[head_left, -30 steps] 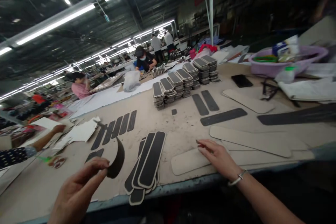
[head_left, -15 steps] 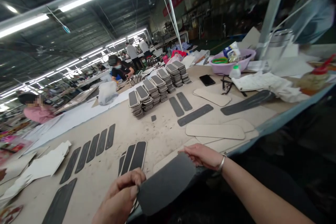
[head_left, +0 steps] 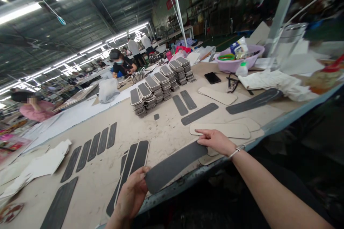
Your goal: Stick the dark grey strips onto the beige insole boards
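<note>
A long dark grey panel (head_left: 174,162) with rounded ends lies slanted over the near table edge, above a cream panel that shows partly under its right end. My left hand (head_left: 134,191) pinches its left end between thumb and fingers. At the right end my right hand (head_left: 217,142) holds the panel's corner, its index finger reaching out over a cream panel (head_left: 223,130). What the fingers do beneath the panel is hidden. Close to my left hand lie dark panels with cream borders (head_left: 140,155), partly overlapping.
Stacks of bordered panels (head_left: 153,84) stand at mid-table. Several dark strips (head_left: 94,146) lie in a row at left. A phone (head_left: 212,77), glasses (head_left: 232,83), a purple basin (head_left: 239,61) and a glass jar (head_left: 287,46) are at right. A co-worker (head_left: 122,64) sits beyond the table.
The dark panel has gone from tilted up in my hands to lying flatter at the table edge. My right hand has moved right and slightly up, its index finger now extended.
</note>
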`<state>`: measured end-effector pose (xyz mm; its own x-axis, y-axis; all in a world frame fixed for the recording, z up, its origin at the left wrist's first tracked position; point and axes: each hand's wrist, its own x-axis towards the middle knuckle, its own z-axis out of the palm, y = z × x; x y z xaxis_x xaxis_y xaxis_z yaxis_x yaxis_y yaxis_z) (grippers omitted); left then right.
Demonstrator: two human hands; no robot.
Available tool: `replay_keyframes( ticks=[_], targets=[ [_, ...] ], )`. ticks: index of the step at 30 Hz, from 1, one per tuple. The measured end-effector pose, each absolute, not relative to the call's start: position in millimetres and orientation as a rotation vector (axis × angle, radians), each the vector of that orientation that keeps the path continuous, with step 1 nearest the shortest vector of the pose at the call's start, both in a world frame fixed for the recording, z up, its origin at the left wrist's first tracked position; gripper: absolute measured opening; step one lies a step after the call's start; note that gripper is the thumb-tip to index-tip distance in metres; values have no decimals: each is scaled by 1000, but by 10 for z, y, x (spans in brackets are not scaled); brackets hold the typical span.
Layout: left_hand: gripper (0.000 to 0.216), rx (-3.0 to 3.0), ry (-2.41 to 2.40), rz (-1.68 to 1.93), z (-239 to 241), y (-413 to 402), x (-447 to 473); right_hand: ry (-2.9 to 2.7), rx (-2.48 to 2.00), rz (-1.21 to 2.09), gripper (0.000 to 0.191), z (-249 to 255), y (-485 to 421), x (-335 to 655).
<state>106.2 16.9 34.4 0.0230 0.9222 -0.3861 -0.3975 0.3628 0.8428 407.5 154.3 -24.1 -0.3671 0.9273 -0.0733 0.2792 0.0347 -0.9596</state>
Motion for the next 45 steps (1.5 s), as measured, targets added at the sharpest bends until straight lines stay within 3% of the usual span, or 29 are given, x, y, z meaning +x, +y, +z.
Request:
replay_keyframes(
  ticks=[5, 11, 17, 31, 45],
  targets=[
    [21, 626, 1103, 1105, 153, 301, 1038, -1681, -1398, 1194, 62, -303, 1701, 4067],
    [33, 708, 1586, 972, -180, 378, 975, -1724, -1510, 1085, 69, -393, 1805, 3989],
    [40, 812, 1761, 812, -313, 419, 919, -1805, -1615, 939, 73, -495, 1817, 3910],
    [30, 1122, 1916, 669, -615, 510, 730, -2032, -1698, 696, 61, -493, 1774, 3875],
    [16, 1359, 2123, 432, -444, 536, 856, -2162, -1700, 651, 56, -648, 1810, 3907]
  ],
)
